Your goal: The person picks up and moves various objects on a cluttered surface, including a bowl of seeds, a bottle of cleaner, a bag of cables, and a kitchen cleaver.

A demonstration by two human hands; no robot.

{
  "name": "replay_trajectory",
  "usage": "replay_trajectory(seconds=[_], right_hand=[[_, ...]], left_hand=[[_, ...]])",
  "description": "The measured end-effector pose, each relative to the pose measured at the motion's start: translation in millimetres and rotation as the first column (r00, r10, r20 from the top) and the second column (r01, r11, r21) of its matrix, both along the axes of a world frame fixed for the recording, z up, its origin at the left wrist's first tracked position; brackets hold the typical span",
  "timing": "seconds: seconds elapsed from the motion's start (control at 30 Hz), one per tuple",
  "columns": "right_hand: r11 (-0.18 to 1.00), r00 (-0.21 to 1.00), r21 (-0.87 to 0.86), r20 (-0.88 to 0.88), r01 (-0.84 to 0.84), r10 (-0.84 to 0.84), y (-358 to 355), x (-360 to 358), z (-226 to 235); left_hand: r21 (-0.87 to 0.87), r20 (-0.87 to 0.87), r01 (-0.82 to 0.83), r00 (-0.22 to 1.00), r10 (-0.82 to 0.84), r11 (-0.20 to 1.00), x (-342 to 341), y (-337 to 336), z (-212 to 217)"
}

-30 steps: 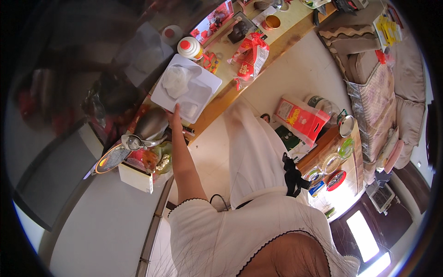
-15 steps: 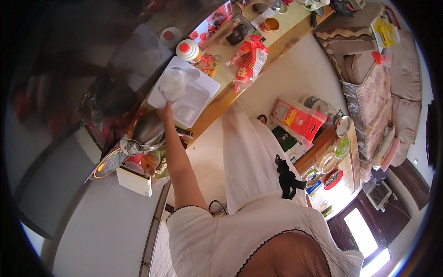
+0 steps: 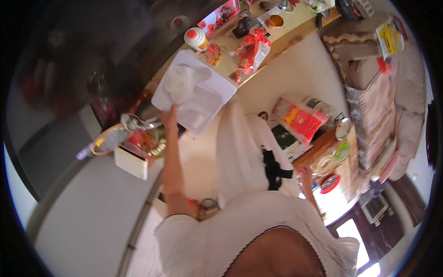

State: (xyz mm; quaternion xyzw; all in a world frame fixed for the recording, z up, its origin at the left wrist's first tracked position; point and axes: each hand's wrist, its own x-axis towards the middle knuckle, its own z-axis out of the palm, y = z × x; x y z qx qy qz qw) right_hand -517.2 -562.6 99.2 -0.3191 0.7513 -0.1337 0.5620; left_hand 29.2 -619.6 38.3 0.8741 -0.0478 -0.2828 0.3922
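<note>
My left hand (image 3: 169,116) grips the near-left edge of a white plastic tray (image 3: 217,87) with sunken compartments. The tray is tilted and held up over the edge of the wooden counter. A crumpled whitish see-through plastic bag (image 3: 180,84) lies in one of its compartments. My right hand (image 3: 304,174) shows low on the right, beside the small table with bowls and lids; its fingers are smeared by motion.
On the counter (image 3: 290,39) stand a white bottle with a red cap (image 3: 196,39), a red package (image 3: 254,51) and a gold cup (image 3: 275,21). A red-and-white bag (image 3: 300,117) sits by the side table. A racket (image 3: 110,139) lies left of my arm. A sofa (image 3: 406,97) stands right.
The tray has been lifted off the counter and drawn a little toward my legs, the plastic bag still in it. My right hand has come into view on the right.
</note>
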Motion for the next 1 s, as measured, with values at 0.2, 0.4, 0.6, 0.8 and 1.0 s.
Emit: replay_trajectory(seconds=[0.2,0.4,0.6,0.8,1.0], right_hand=[[0.986,0.923,-0.166,0.374,-0.033,0.094,-114.9,118.9,57.2],[0.976,0.743,-0.211,0.644,-0.058,0.183,-131.8,143.5,102.4],[0.892,0.611,-0.449,0.692,-0.054,0.385,-126.0,130.8,158.3],[0.936,0.683,-0.342,0.703,0.08,0.198,-116.6,98.5,185.1],[0.775,0.627,-0.594,0.693,0.217,0.356,-126.2,91.5,201.7]], left_hand=[[-0.23,-0.225,0.269,0.92,-0.32,0.935,-26.4,-20.5,101.0],[-0.348,-0.349,0.573,0.656,-0.669,0.742,-85.8,-68.7,193.6],[-0.348,0.089,0.819,0.513,-0.854,0.456,-114.2,-92.9,202.2],[-0.209,0.173,0.934,0.328,-0.929,0.291,-145.3,-114.9,247.6],[-0.006,0.175,0.983,0.181,-0.968,0.182,-165.2,-123.6,290.3]])
